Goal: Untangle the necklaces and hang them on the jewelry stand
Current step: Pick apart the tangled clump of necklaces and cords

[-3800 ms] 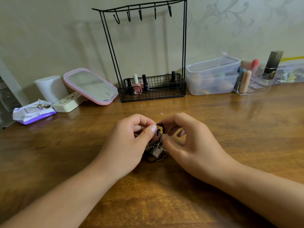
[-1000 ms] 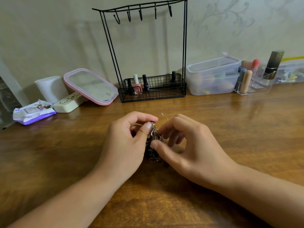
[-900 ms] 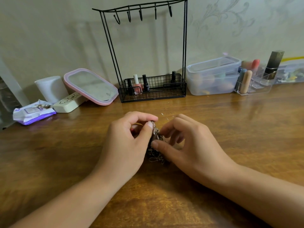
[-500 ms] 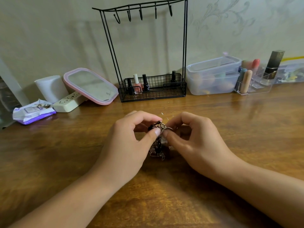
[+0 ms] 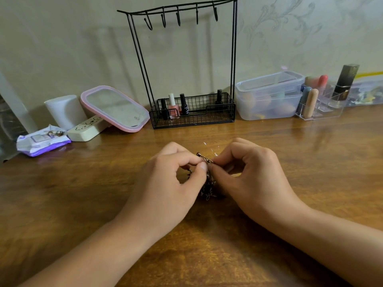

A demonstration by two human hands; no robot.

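Table [image 5: 62,204]: glossy brown wood, grain visible, lamp glare near the back edge.
Necklaces [image 5: 207,189]: small tangled clump of thin metal chain, dark and silvery links mixed, resting on the table at centre; a short length with a clasp-like loop lifted above the clump.
Left hand [image 5: 167,187]: fingers curled, thumb and forefinger pinching the lifted chain at the top of the clump; heel of hand low over the wood.
Right hand [image 5: 250,179]: fingers curled, fingertips pinching the same chain just beside the left thumb; clump directly between and below both hands.
Jewelry stand [image 5: 184,65]: thin black wire frame, upright against the wall, behind the hands and well apart from them; five bare hooks along the top bar; rectangular mesh basket as base.
Nail polish bottles [image 5: 173,107]: several small bottles upright inside the basket, one pink with white cap, others black; label print too small to read.
Mirror [image 5: 115,108]: rounded rectangle, pink rim, tilted back, left of the stand; small round mark at lower edge, unreadable.
Wipes packet [image 5: 42,140]: crinkled white and purple plastic, far left; writing unreadable.
Plastic boxes [image 5: 269,96]: two translucent tubs stacked, right of the stand.
Clear organiser [image 5: 323,106]: transparent acrylic, holding rounded cosmetic tubes and a tall dark bottle.
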